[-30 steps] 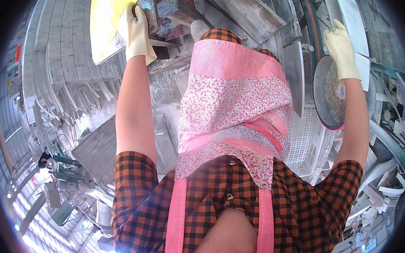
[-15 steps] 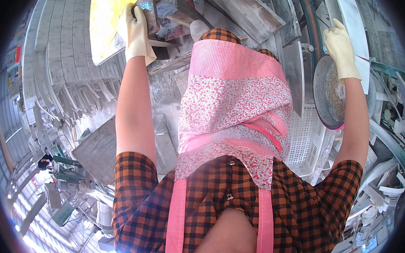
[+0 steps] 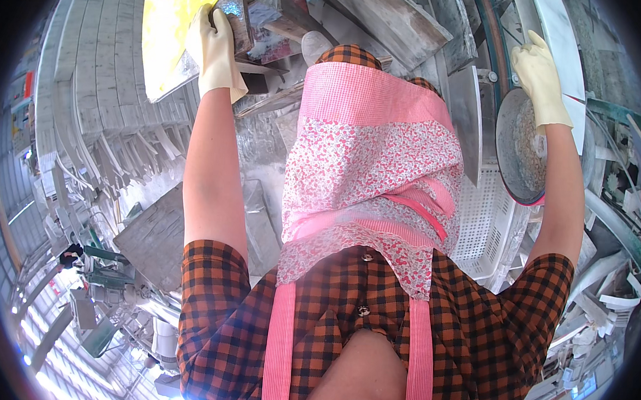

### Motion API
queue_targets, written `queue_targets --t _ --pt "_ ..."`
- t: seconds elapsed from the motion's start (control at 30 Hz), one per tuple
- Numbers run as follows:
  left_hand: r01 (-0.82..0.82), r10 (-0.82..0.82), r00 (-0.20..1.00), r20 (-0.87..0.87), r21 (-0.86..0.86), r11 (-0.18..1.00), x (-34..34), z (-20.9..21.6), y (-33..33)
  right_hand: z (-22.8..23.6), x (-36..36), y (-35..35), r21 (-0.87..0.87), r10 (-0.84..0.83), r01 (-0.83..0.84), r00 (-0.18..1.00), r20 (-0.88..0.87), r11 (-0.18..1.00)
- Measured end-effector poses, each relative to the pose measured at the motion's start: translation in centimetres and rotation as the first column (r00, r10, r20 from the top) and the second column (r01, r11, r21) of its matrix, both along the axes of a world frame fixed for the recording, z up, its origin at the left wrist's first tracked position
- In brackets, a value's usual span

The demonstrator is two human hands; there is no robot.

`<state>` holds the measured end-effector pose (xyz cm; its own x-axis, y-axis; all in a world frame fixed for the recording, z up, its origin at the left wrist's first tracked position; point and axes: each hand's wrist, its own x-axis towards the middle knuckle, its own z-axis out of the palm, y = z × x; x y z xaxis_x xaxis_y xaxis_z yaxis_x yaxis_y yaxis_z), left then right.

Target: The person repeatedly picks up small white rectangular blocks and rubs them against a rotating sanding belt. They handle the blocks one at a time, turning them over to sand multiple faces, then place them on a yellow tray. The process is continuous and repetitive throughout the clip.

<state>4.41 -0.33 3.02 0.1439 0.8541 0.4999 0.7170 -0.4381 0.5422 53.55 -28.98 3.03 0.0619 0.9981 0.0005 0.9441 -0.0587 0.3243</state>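
My left hand (image 3: 214, 47), in a cream rubber glove, grips the right edge of a bright yellow panel (image 3: 172, 29) at the upper left. Its thumb stands apart, and some fingertips are hidden. At the upper right my right hand (image 3: 539, 77), gloved the same way, is closed with its fingers bent, beside the edge of a long white slab (image 3: 562, 35). Whatever it holds there is hidden. Just below this wrist is a round grey basin (image 3: 507, 140) with pale, gravelly bits in it.
A white perforated plastic crate (image 3: 480, 228) sits beside my pink apron, below a grey upright board (image 3: 467, 117). Worn wooden boards (image 3: 389, 24) lean at the top. Stacked grey planks (image 3: 91, 54) fill the left, and scrap pieces (image 3: 599, 298) pile up at the lower right.
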Motion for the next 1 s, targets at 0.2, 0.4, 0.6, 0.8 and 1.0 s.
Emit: queue_targets --t 0.2,0.4,0.6,0.8,1.0 --pt "0.009 -0.009 1.000 -0.005 0.018 1.000 0.03 -0.10 -0.03 0.24 -0.18 0.07 -0.022 -0.001 0.001 1.000 0.008 1.000" --pt "0.013 -0.016 1.000 -0.016 -0.162 0.987 -0.36 0.26 0.06 -0.20 0.17 0.00 -0.002 0.010 -0.010 1.000 0.000 1.000" --pt "0.004 -0.004 1.000 -0.002 -0.010 1.000 -0.23 -0.28 0.32 -0.30 0.31 -0.04 0.011 0.020 -0.020 1.000 0.000 1.000" --pt "-0.006 0.006 1.000 -0.020 0.000 1.000 -0.35 -0.44 0.48 -0.38 0.28 -0.30 0.088 0.055 -0.053 0.998 -0.027 0.995" --pt "-0.006 0.009 0.998 -0.060 0.045 0.999 -0.61 -0.68 0.69 0.51 -0.67 0.07 0.035 -0.018 0.017 0.999 0.034 0.999"
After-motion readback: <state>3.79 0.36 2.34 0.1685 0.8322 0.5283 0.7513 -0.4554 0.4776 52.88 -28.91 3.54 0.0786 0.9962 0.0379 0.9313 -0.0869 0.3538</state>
